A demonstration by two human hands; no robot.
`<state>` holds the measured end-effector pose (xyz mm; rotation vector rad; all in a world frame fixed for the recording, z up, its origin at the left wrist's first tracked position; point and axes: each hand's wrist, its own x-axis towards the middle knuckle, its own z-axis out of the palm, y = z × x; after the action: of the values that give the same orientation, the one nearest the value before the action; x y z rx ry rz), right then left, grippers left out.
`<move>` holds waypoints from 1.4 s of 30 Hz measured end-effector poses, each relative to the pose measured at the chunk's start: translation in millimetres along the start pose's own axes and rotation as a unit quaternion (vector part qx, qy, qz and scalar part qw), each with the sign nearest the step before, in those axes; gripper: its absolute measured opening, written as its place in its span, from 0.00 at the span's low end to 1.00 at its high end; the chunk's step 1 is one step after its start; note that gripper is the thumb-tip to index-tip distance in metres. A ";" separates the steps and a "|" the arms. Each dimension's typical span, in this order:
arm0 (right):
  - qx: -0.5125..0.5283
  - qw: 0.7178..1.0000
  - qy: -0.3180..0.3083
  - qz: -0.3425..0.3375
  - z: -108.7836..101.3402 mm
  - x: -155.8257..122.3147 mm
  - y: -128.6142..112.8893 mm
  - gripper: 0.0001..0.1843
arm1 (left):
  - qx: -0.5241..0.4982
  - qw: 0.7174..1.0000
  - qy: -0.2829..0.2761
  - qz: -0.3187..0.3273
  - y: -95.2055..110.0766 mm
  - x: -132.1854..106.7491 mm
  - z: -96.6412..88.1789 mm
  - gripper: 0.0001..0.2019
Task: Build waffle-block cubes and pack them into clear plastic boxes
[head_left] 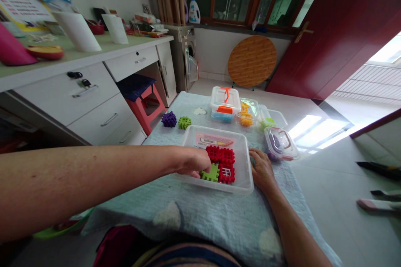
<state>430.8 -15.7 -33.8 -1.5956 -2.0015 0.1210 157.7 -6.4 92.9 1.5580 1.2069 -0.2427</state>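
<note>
A clear plastic bin (238, 183) rests on the cloth-covered table before me. Inside it lie red interlocking block pieces (227, 155), one with a white design, and a green interlocking block piece (211, 173). My left hand (196, 162) reaches over the bin's left side, its curled fingers closed at the green piece's left edge; some fingertips are hidden. Against the bin's right wall is my right hand (263, 169), its fingers bent around a small bluish thing (252, 161) that I cannot make out. Beyond the bin sit a purple block cube (169, 119) and a green block cube (184, 122).
Behind the bin stands a lidded box (223, 101) with an orange handle and blue pieces. Near it are containers of yellow pieces (246, 117), green pieces (267, 122) and purple pieces (273, 146). A pink stool (147, 108) stands left, by the white desk (90, 104).
</note>
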 end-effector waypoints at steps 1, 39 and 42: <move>0.000 1.000 0.001 0.000 0.1 -0.2 -0.1 0.15 | 0.000 1.000 0.003 -0.011 2.7 -2.0 -0.5 0.15; 0.005 1.000 0.000 0.015 0.6 0.0 -0.8 0.15 | 0.478 0.851 0.216 -0.039 -62.8 76.6 -152.2 0.30; 0.010 1.000 0.004 0.018 0.8 -0.4 -1.2 0.15 | 0.475 0.854 0.212 -0.026 -61.0 81.4 -152.5 0.33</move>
<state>429.4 -16.2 -34.1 -1.6170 -1.9592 0.1478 83.3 157.3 57.5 2.5341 1.5863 -0.6226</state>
